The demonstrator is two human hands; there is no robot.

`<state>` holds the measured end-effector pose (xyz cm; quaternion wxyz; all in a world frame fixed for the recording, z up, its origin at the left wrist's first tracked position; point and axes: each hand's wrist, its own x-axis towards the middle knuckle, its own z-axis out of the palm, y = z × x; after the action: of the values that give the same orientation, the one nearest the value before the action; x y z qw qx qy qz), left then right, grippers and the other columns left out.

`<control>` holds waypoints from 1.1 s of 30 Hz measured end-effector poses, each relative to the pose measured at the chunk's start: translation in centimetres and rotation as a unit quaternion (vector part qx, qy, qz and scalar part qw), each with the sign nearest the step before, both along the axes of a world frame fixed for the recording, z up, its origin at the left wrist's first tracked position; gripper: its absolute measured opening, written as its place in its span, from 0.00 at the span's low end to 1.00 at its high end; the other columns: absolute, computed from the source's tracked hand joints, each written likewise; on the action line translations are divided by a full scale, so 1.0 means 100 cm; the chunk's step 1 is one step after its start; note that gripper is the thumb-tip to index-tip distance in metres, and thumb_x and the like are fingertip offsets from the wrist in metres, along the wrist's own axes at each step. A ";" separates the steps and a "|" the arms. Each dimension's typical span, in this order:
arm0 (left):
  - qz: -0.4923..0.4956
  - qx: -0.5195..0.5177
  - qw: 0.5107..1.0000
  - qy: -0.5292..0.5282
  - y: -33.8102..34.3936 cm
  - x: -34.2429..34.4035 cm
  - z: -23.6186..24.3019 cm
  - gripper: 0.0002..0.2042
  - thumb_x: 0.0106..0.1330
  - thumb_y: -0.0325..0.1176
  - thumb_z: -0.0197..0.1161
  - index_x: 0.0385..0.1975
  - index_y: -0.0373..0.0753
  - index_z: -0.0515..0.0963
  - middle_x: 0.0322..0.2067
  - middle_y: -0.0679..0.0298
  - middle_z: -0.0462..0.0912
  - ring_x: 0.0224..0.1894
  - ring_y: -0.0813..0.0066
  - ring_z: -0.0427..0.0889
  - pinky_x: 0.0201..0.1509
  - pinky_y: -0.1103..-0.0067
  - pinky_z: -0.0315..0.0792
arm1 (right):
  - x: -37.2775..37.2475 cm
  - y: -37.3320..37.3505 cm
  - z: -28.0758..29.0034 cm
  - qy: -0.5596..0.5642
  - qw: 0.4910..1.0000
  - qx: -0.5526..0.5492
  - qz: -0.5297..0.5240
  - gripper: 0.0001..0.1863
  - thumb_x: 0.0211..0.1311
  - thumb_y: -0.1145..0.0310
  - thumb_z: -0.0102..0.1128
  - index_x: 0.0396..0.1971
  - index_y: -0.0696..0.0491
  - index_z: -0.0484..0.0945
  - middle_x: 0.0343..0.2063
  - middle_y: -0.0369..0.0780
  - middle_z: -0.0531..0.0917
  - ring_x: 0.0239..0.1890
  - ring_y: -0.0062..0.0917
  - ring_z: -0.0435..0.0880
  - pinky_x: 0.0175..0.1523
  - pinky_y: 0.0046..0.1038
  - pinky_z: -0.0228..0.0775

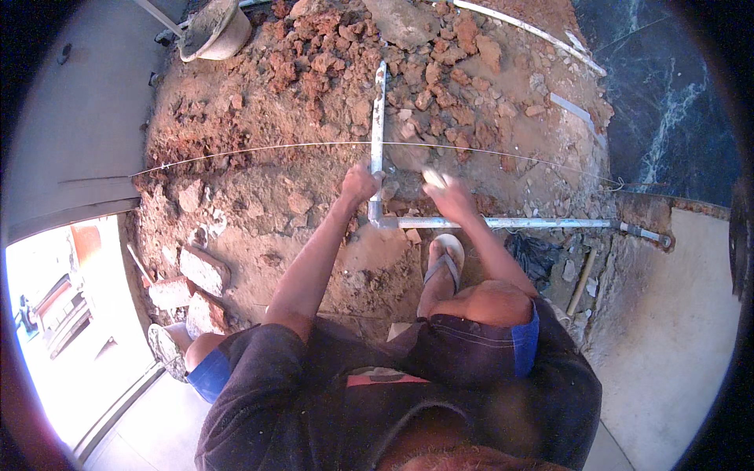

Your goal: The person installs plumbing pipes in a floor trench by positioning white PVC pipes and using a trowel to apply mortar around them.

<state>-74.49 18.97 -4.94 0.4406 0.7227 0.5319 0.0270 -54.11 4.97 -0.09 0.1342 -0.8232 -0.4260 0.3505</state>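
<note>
My left hand is closed on a white pipe that runs away from me over the dirt. At its near end the pipe meets a grey elbow fitting. From there a second white pipe extends to the right and ends in a short fitting by the wall. Just right of the first pipe, above the second one, my right hand is closed around a short pale piece, smeared by motion; its kind is unclear. A thin string crosses the trench area at the first pipe.
Loose reddish clods and stones heap at the far side, beside a tub. Broken bricks lie left. My sandalled foot stands near the second pipe. Dark marbled slab is far right; a doorway opens left.
</note>
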 end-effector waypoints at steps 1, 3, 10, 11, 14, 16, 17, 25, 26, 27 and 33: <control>0.013 0.005 1.000 0.006 -0.001 -0.004 0.004 0.20 0.57 0.40 0.63 0.47 0.37 0.75 0.39 0.43 0.81 0.46 0.47 0.80 0.50 0.60 0.73 | 0.002 -0.013 0.035 0.015 0.998 -0.014 0.057 0.31 0.57 0.44 0.57 0.44 0.59 0.77 0.46 0.55 0.78 0.49 0.49 0.77 0.52 0.42 0.69; 0.025 0.016 0.999 0.013 -0.003 -0.003 0.014 0.20 0.57 0.41 0.63 0.47 0.37 0.75 0.39 0.42 0.81 0.46 0.46 0.80 0.50 0.60 0.73 | 0.018 -0.050 0.070 0.062 0.995 -0.044 0.063 0.28 0.57 0.45 0.58 0.41 0.58 0.78 0.37 0.51 0.81 0.40 0.45 0.80 0.45 0.41 0.72; 0.049 0.044 0.998 0.017 0.014 0.013 0.020 0.23 0.59 0.43 0.62 0.50 0.34 0.72 0.38 0.41 0.80 0.44 0.44 0.79 0.49 0.59 0.73 | 0.070 -0.067 0.157 0.289 0.954 -0.062 -0.043 0.14 0.61 0.61 0.60 0.40 0.55 0.77 0.19 0.31 0.75 0.16 0.13 0.70 0.20 0.19 0.63; 0.070 0.055 0.996 0.020 0.014 0.016 0.019 0.23 0.60 0.44 0.62 0.49 0.35 0.71 0.37 0.41 0.80 0.44 0.44 0.79 0.48 0.59 0.73 | 0.078 -0.056 0.157 0.306 0.950 -0.043 -0.037 0.15 0.65 0.59 0.56 0.43 0.54 0.74 0.20 0.31 0.76 0.18 0.13 0.72 0.21 0.18 0.64; 0.051 0.085 0.994 -0.037 0.021 0.022 0.013 0.21 0.60 0.44 0.62 0.46 0.35 0.73 0.36 0.42 0.80 0.44 0.43 0.79 0.49 0.60 0.72 | 0.100 0.001 0.147 0.347 0.936 0.000 -0.065 0.19 0.67 0.57 0.53 0.48 0.56 0.72 0.27 0.34 0.78 0.23 0.15 0.75 0.24 0.19 0.69; 0.062 0.092 0.992 -0.060 0.031 0.025 0.000 0.21 0.59 0.45 0.62 0.46 0.35 0.73 0.37 0.43 0.80 0.45 0.44 0.78 0.50 0.60 0.71 | 0.121 0.047 0.123 0.292 0.956 0.015 -0.026 0.19 0.67 0.54 0.51 0.46 0.55 0.72 0.27 0.33 0.76 0.22 0.15 0.74 0.21 0.18 0.68; 0.066 0.105 0.991 -0.057 0.033 0.026 -0.004 0.22 0.59 0.45 0.62 0.46 0.34 0.74 0.38 0.44 0.80 0.46 0.44 0.78 0.50 0.60 0.71 | 0.123 0.070 0.115 0.278 0.960 -0.003 -0.021 0.18 0.67 0.52 0.51 0.41 0.53 0.72 0.24 0.32 0.74 0.20 0.14 0.73 0.18 0.18 0.65; 0.058 0.140 0.987 -0.047 0.027 0.030 -0.008 0.28 0.58 0.45 0.63 0.54 0.33 0.70 0.42 0.42 0.80 0.46 0.45 0.79 0.50 0.63 0.73 | 0.108 0.213 0.014 0.118 0.991 0.068 -0.021 0.23 0.61 0.47 0.56 0.27 0.55 0.76 0.16 0.35 0.75 0.15 0.19 0.73 0.20 0.27 0.65; 0.055 0.161 0.984 -0.053 0.030 0.029 -0.011 0.28 0.57 0.45 0.64 0.55 0.34 0.70 0.41 0.43 0.81 0.46 0.46 0.80 0.50 0.64 0.73 | 0.106 0.226 0.016 0.086 0.992 0.088 -0.020 0.24 0.59 0.47 0.58 0.27 0.57 0.78 0.17 0.39 0.78 0.15 0.23 0.76 0.21 0.30 0.68; 0.067 0.154 0.984 -0.051 0.033 0.031 -0.014 0.28 0.57 0.45 0.64 0.55 0.36 0.70 0.40 0.44 0.81 0.45 0.45 0.80 0.50 0.64 0.73 | 0.104 0.232 0.018 0.053 0.994 0.099 -0.016 0.26 0.57 0.47 0.60 0.26 0.59 0.81 0.17 0.44 0.81 0.15 0.27 0.80 0.23 0.33 0.71; 0.087 0.111 0.988 -0.059 0.030 0.036 -0.010 0.27 0.59 0.44 0.62 0.55 0.34 0.70 0.39 0.45 0.81 0.44 0.48 0.81 0.50 0.64 0.73 | 0.141 0.248 0.027 -0.062 0.987 0.147 0.005 0.32 0.55 0.43 0.59 0.32 0.65 0.81 0.27 0.52 0.84 0.33 0.43 0.84 0.41 0.41 0.74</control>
<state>-70.90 21.96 -5.94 0.3845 0.7150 0.5595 0.1670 -40.04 29.75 2.57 0.2258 -0.8125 -0.4844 0.2327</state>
